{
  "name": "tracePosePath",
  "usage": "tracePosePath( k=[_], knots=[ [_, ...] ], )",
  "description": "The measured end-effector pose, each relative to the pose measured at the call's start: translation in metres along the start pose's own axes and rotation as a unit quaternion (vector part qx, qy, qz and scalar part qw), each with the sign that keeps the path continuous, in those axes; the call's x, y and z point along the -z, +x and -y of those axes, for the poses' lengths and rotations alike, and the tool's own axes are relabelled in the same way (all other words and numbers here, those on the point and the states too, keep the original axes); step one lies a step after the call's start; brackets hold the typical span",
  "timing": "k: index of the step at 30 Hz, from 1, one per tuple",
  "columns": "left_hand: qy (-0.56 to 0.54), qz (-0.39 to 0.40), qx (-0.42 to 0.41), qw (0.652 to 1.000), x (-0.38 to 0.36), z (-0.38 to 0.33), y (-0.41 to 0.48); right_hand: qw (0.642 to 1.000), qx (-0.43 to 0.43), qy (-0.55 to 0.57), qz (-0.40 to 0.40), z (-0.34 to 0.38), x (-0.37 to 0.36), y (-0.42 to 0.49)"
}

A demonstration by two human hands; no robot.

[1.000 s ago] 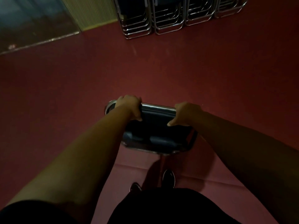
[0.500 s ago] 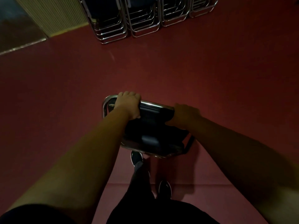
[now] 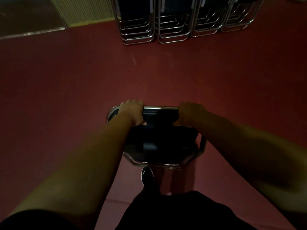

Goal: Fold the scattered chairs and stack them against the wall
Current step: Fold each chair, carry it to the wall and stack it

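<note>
Chair is moving nearer the stacked chairs, left grip and right grip both wrapping around its top; stacking is coming soon.

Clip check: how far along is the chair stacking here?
Done: several rows of folded chrome-framed dark chairs stand stacked ahead. In hand: the left hand and right hand grip the top rail of another dark chrome-framed chair, apparently folded. Left: carry it across the red floor to the rows; no other loose chairs show.
</note>
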State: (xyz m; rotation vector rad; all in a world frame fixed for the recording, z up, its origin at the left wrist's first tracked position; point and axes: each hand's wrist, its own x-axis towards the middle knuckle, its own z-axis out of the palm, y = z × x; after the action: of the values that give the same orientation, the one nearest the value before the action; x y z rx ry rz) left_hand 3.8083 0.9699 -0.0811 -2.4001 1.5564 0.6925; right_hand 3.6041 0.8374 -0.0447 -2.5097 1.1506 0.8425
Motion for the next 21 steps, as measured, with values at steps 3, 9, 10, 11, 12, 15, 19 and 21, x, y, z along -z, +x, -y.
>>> tracePosePath(
  k=[3,9,10,11,12,15,19,21],
  knots=[
    [-0.017,0.013,0.025,0.999,0.006,0.019,0.014,1.000,0.014,-0.014,0.004,0.012,0.015,0.029],
    [-0.033,0.036,0.057,0.997,0.019,0.040,0.049,0.998,0.050,-0.025,0.009,0.020,0.036,0.085],
    [-0.036,0.044,0.066,0.996,0.023,0.041,0.061,0.998,0.058,-0.021,0.010,0.017,0.041,0.099],
    [-0.036,0.051,0.073,0.995,0.025,0.043,0.068,0.998,0.066,-0.019,0.010,0.016,0.042,0.108],
    [-0.034,0.059,0.082,0.994,0.028,0.041,0.080,0.997,0.070,-0.022,0.012,0.012,0.047,0.121],
    [-0.021,0.086,0.121,0.989,0.040,0.026,0.118,0.996,0.081,-0.022,0.021,-0.009,0.064,0.166],
    [-0.034,0.135,0.178,0.974,0.067,-0.001,0.171,0.987,0.113,-0.023,0.116,-0.045,0.096,0.229],
    [-0.035,0.148,0.191,0.970,0.089,-0.012,0.197,0.981,0.130,0.006,0.144,-0.065,0.111,0.255]
  ],
)
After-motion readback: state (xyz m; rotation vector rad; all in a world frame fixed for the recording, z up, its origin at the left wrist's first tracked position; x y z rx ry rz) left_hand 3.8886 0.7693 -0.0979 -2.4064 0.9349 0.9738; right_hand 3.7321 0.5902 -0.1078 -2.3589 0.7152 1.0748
